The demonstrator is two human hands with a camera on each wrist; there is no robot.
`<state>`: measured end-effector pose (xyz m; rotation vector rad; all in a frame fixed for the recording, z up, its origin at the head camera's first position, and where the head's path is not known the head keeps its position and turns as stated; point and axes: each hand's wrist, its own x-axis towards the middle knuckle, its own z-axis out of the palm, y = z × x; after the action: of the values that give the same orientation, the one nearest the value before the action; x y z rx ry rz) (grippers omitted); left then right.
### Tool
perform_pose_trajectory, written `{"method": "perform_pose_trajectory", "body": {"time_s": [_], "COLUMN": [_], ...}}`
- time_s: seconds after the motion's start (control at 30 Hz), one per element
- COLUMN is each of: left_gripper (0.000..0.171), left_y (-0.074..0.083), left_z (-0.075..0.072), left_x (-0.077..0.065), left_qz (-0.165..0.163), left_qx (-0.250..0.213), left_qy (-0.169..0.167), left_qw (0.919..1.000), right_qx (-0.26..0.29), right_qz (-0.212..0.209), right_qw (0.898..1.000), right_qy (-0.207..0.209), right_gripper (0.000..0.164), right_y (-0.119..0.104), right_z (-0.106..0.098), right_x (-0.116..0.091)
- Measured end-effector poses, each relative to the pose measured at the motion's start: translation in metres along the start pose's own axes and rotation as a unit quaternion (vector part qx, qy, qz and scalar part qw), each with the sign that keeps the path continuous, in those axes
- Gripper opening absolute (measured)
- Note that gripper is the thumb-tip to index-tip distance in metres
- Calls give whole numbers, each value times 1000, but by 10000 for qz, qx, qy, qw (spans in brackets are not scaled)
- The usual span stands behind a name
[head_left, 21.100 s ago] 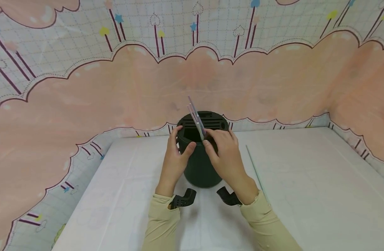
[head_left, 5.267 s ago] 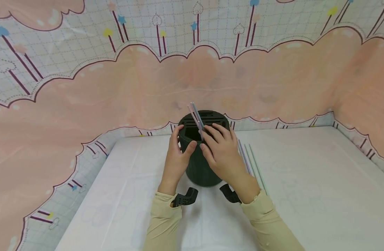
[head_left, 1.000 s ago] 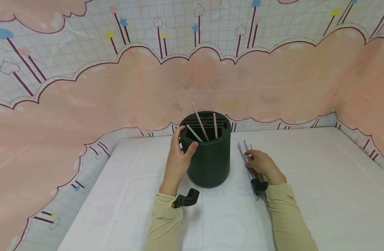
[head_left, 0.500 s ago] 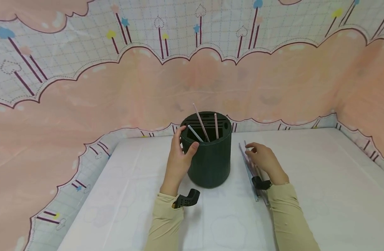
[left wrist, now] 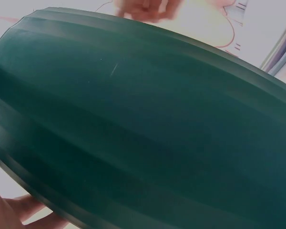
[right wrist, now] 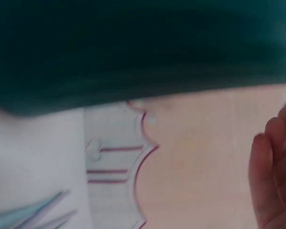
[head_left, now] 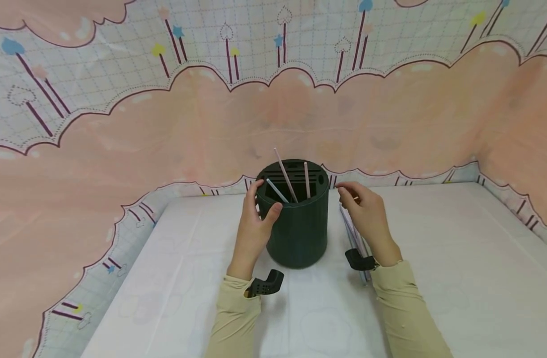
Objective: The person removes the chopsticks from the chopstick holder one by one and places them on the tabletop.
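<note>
A dark green, round pen holder (head_left: 297,233) stands upright on the table. My left hand (head_left: 253,223) grips its left side at the rim, thumb at the front and fingers behind. Three thin sticks lean in its front compartment: a tall pink stick (head_left: 285,174), a shorter pink stick (head_left: 307,180) and a pale blue stick (head_left: 276,190). To the holder's right, my right hand (head_left: 364,211) is raised with loosely bent fingers and nothing visible in them. Under that wrist lie several pastel sticks (head_left: 353,236), partly hidden by the hand and its wrist camera.
The white-covered table (head_left: 456,268) reaches to both sides and toward me. Behind it hangs a peach and white printed cloth (head_left: 389,119), which turns a corner at the right. Slots and small holes mark the back of the holder's top.
Sticks once held together at the holder's opening now stand apart in it, and several lie on the table. In the last half second my right hand rises from those, toward the holder.
</note>
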<state>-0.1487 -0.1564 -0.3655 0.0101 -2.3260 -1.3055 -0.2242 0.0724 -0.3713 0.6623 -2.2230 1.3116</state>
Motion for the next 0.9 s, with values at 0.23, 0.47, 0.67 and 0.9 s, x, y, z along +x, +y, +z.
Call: {"method": "perform_pose_trajectory", "body": {"time_s": [0.23,0.47,0.67,0.9], "left_gripper": [66,65,65,64], "left_y": [-1,-2,-1,0], "left_z": [0,0,0,0], "left_x": [0,1,1,1], "left_qz": [-8,-24,8,-26], "left_qx": [-27,-28,-30,-76], "left_qy": [-32,-14,-3,5], "left_qw": [10000,10000,10000,10000], "right_qx": [567,774,830,240], "right_qz": [-1102,-1495,-1709,-2065], "right_qw": [9901,9823,9810,9780], "right_qy": [663,826,403,162], "right_gripper": [17,18,24,27], "right_y": [-25,-36,-41,-47], "right_z": [7,10,15,19], "right_x": [2,1,-1,-1]}}
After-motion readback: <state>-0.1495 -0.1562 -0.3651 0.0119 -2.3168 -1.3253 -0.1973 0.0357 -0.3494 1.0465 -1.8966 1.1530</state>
